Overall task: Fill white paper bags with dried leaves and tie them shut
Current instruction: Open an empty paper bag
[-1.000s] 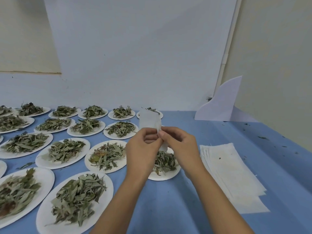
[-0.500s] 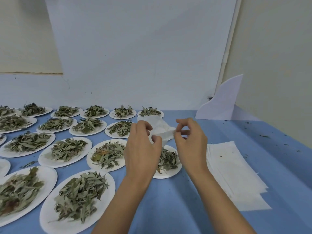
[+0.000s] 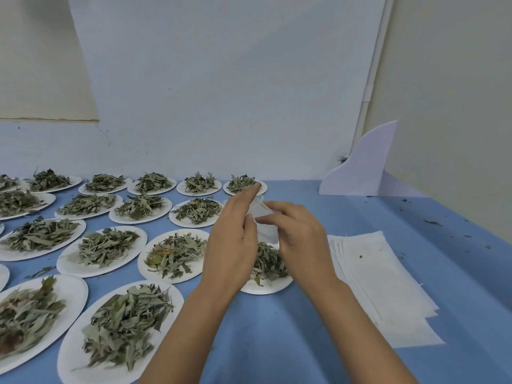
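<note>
Teasing the white paper bag [image 3: 266,230] open: a second ago I held it flat and upright, and now it sits tipped and loosened between my hands, just above the near plate [image 3: 263,289] of dried leaves [image 3: 270,261]. My left hand [image 3: 231,245] pinches one lip and my right hand [image 3: 300,236] pinches the other. Filling comes next, I judge.
</note>
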Available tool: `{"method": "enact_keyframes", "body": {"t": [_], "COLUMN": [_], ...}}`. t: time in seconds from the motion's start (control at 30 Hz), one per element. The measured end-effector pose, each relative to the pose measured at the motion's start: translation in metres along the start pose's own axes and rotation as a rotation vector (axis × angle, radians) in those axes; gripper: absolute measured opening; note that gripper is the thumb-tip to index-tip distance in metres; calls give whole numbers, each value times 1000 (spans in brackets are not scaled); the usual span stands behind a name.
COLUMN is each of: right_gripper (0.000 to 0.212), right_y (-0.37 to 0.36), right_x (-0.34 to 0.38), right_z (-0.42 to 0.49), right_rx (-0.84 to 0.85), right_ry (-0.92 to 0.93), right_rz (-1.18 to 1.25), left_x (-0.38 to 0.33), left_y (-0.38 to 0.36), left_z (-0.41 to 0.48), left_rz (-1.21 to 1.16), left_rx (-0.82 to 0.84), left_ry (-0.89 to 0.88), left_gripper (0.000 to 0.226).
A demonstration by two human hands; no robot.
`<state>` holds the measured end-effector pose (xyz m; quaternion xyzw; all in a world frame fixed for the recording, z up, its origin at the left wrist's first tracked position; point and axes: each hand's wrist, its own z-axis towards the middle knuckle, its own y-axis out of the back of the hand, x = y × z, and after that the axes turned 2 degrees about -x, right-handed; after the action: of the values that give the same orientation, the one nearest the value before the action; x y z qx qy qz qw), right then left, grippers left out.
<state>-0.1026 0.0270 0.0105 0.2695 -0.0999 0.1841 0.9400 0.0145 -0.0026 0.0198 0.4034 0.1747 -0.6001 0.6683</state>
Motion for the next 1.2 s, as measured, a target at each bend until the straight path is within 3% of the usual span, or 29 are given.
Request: {"method": "enact_keyframes", "body": {"t": [0.1, 0.23, 0.4, 0.63, 0.73, 1.03, 1.2], "right_gripper": [38, 43, 37, 26, 11, 12, 13], "right_y": [3, 4, 3, -3, -4, -8, -10], "right_x": [-4, -5, -5, 5, 2, 1, 6], "right_z": [0, 0, 0, 2, 2, 0, -1], "right_rx": [0, -29, -25, 0, -19, -87, -113], "right_ry": [119, 107, -26, -285, -313, -230, -197], "right_rz": [-54, -22, 54, 233, 259, 73, -8], "left_x": [1, 7, 5, 3, 3, 20, 6], "left_y": [1, 0, 0, -2, -1, 11, 9], "left_z": [2, 3, 4, 3, 3, 7, 8], "left_rz": [-69, -78, 6, -60, -56, 354, 293], "left_rx": [28, -39, -88, -169, -167, -237, -406], "left_ry": [44, 51, 10, 19, 23, 49, -78], "left_gripper": [52, 32, 17, 9, 10, 23, 24]}}
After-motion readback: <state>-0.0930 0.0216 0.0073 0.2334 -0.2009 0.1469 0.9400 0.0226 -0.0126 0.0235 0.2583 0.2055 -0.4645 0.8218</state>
